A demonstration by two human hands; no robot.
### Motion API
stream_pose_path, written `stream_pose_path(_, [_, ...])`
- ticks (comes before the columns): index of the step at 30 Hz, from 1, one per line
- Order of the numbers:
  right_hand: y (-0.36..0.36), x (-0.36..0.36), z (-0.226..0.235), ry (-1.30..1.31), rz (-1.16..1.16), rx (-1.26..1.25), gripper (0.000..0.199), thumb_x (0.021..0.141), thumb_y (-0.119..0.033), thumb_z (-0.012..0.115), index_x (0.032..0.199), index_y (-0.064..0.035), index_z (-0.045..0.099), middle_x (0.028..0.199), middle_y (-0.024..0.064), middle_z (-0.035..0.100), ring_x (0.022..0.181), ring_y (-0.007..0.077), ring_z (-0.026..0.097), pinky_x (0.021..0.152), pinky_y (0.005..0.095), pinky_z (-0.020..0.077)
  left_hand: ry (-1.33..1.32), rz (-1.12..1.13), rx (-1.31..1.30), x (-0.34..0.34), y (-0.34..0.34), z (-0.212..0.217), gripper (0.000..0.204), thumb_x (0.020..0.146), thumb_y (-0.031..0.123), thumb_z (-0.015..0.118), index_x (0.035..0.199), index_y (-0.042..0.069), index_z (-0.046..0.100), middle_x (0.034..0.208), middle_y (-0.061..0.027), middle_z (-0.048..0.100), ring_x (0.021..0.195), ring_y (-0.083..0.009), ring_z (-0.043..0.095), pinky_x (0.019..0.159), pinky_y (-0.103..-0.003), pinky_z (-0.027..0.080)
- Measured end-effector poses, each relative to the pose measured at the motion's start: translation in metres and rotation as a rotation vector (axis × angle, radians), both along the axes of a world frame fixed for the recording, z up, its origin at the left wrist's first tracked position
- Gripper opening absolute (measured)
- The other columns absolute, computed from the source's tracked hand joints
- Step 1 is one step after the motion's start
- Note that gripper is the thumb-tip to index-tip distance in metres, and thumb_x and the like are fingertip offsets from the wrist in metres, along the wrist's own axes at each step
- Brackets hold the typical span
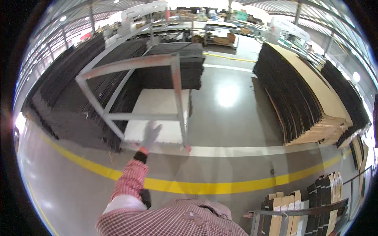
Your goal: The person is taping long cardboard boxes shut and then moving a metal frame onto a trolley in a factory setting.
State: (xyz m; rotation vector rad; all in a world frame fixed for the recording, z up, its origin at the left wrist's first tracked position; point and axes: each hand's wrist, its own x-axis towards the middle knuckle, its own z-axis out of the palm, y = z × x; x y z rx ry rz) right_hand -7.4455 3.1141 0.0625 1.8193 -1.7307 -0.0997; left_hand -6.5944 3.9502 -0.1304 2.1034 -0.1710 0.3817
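My left hand (pixel 151 135), in a light grey glove, reaches forward with its fingers apart. It is somewhat blurred and appears in front of the crossbar (pixel 143 117) of a grey metal cart frame (pixel 178 82); whether it touches the bar I cannot tell. Rust-coloured patches mark the frame's upper bar and right post. Behind the crossbar lies the cart's white flat bed (pixel 157 103), with a stack of black sheets (pixel 173 70) at its far end. My right hand does not show.
Tall stacks of dark sheets (pixel 75 90) stand along the left. Across the aisle is a long stack of black-and-tan boards (pixel 299 98). A metal rack (pixel 303 210) holding upright boards stands at lower right. A yellow line (pixel 212 188) curves across the grey floor.
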Motion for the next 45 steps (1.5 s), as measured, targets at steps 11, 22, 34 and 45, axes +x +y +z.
stream_pose_path(11, [0.211,0.744,-0.135,-0.826,1.126,0.567,0.038,0.096,-0.026,0.047,0.123,-0.0014,0.058,0.117,0.0113,0.063,0.104,0.0211,0.060,0.086,0.0326,0.0481,-0.685,0.149,0.796,0.213,0.034,0.273,0.062,0.081,0.035,0.070,0.130,0.003,0.051,0.132,-0.0192,0.052,0.124,-0.0359,0.048,0.104,-0.044,0.037])
stream_pose_path(22, [0.590,1.175,-0.115,-1.645,1.099,2.379,0.066,0.097,-0.056,0.043,0.128,0.0010,0.057,0.119,0.0085,0.060,0.109,0.0176,0.050,0.098,0.0314,0.0372,-0.496,0.173,1.000,0.276,0.020,0.291,0.067,0.067,0.057,0.074,0.105,0.002,0.064,0.103,-0.0199,0.065,0.101,-0.0375,0.061,0.089,-0.044,0.046])
stream_pose_path(34, [0.503,1.085,-0.167,-1.869,1.332,2.055,0.042,0.099,-0.036,0.042,0.111,0.0015,0.057,0.093,0.0160,0.067,0.080,0.0288,0.065,0.074,0.0433,0.0538,-0.487,0.034,0.936,0.175,-0.027,0.283,0.078,0.068,0.076,0.059,0.091,0.002,0.067,0.090,-0.0175,0.066,0.086,-0.0327,0.066,0.075,-0.046,0.048])
stream_pose_path(45, [0.444,0.856,-0.204,-1.797,1.343,1.813,0.031,0.096,-0.036,0.048,0.102,-0.0070,0.058,0.093,0.0102,0.063,0.084,0.0271,0.061,0.073,0.0425,0.0520,-0.424,0.216,0.639,0.046,0.337,0.316,0.034,0.091,0.035,0.058,0.081,0.004,0.069,0.079,-0.0165,0.067,0.074,-0.0352,0.064,0.071,-0.045,0.048])
